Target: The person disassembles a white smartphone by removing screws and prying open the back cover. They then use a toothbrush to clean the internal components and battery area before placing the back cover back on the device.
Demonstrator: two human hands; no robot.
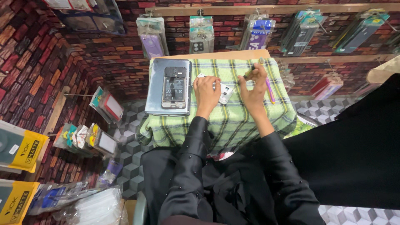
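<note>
Black sleeves [233,175] reaching over table [233,121]; left hand [206,92] pressing down, gripping white phone part [224,92]; right hand [255,85] just beside it, pinching thin tool [250,74].

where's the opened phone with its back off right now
In the head view the opened phone lies flat on a grey slab-like device at the left end of the green checked cloth, just left of the left hand.

An opened phone with its back removed [173,87] is laid on a flat grey slab [156,85], left of a small white device [225,92] on the green checked cloth [241,121].
</note>
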